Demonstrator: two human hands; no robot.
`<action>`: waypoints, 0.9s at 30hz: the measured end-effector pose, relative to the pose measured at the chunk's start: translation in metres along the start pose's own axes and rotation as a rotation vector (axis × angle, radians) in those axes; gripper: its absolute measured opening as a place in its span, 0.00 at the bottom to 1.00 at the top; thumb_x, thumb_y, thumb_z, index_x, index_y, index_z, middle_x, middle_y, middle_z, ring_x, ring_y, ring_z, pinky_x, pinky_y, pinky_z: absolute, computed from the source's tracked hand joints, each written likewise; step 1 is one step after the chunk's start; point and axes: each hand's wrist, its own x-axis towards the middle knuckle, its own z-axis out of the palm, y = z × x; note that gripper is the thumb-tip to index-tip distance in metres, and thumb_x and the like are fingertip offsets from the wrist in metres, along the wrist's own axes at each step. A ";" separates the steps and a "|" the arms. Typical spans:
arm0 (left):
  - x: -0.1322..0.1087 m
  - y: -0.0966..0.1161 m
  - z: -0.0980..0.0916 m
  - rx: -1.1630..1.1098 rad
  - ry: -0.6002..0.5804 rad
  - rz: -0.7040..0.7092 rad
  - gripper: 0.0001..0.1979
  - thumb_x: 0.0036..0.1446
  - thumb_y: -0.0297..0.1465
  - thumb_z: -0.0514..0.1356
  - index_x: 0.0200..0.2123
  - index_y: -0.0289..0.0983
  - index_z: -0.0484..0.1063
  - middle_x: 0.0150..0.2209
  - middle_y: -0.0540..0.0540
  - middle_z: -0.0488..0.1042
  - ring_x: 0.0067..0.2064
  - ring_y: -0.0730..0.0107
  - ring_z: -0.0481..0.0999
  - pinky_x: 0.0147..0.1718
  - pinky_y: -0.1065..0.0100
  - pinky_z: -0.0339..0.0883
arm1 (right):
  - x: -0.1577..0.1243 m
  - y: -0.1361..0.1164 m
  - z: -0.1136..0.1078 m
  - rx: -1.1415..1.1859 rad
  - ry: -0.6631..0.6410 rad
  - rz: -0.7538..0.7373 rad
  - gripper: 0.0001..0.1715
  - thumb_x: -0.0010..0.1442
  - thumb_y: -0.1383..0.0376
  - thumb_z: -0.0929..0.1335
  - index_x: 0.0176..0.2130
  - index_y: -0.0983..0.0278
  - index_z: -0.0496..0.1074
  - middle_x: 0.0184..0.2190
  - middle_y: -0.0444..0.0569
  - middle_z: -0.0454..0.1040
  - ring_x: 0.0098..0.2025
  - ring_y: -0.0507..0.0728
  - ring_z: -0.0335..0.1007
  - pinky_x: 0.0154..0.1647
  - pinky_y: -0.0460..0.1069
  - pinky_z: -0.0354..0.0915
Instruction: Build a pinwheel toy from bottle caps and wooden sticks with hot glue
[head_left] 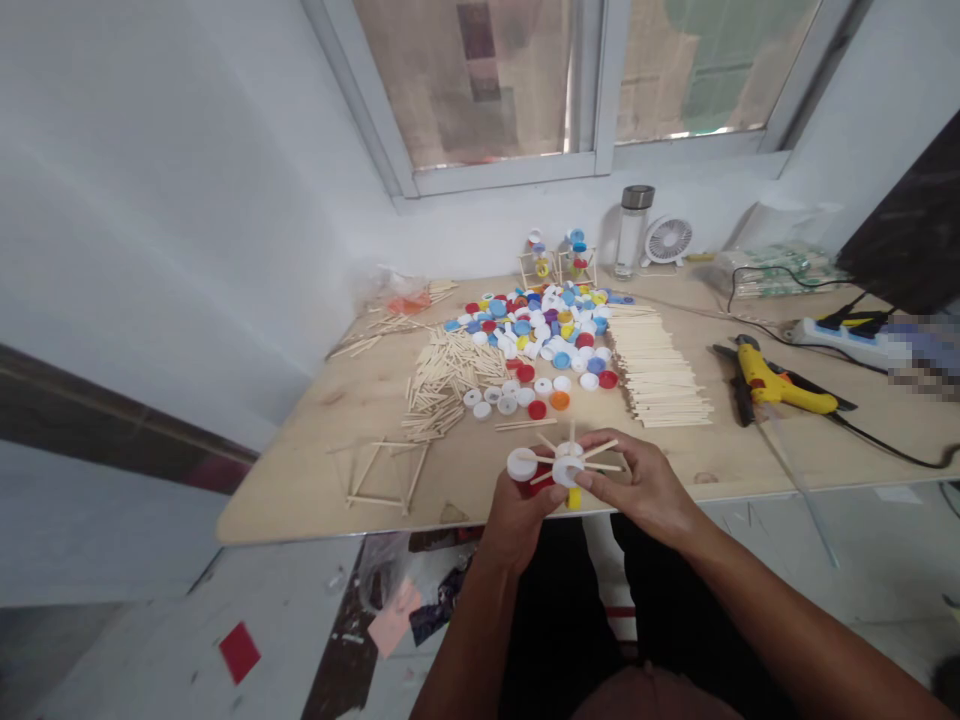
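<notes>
Both hands hold a small wheel made of bottle caps and wooden sticks [570, 470] over the table's front edge. Its sticks spread out like spokes from a white hub, and some end in caps: a white cap [522, 463] at the left, a yellow cap [574, 498] at the bottom. A red cap shows partly behind my left hand's fingers. My left hand [517, 510] closes on the wheel's lower left side. My right hand [646, 488] grips the hub from the right, thumb against its front. Some fingertips are hidden behind the wheel.
Behind the hands lie loose bottle caps [540, 325], short sticks [450, 375] and a row of long sticks [660, 370]. A square stick frame [384, 475] stands front left. A yellow glue gun [780, 382], its cord and a power strip [847, 342] occupy the right.
</notes>
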 end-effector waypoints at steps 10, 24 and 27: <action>0.002 -0.002 -0.012 -0.022 0.171 0.046 0.17 0.34 0.31 0.72 0.31 0.37 0.73 0.31 0.51 0.76 0.36 0.70 0.75 0.42 0.67 0.67 | 0.011 0.004 -0.027 -0.089 -0.142 -0.136 0.21 0.56 0.55 0.69 0.48 0.59 0.72 0.48 0.50 0.74 0.52 0.60 0.69 0.54 0.56 0.63; 0.005 0.004 -0.015 -0.260 0.192 0.108 0.12 0.40 0.34 0.71 0.28 0.40 0.73 0.35 0.52 0.74 0.38 0.71 0.75 0.44 0.66 0.68 | 0.094 0.031 -0.001 -0.994 -0.136 -0.223 0.15 0.61 0.66 0.62 0.45 0.62 0.73 0.44 0.55 0.74 0.44 0.61 0.70 0.38 0.51 0.64; 0.005 0.005 -0.014 -0.254 0.186 0.111 0.12 0.41 0.36 0.71 0.27 0.40 0.72 0.36 0.51 0.74 0.39 0.71 0.74 0.42 0.67 0.68 | 0.099 0.035 0.006 -1.069 -0.138 -0.238 0.15 0.62 0.65 0.60 0.43 0.63 0.74 0.42 0.58 0.73 0.44 0.63 0.68 0.39 0.53 0.62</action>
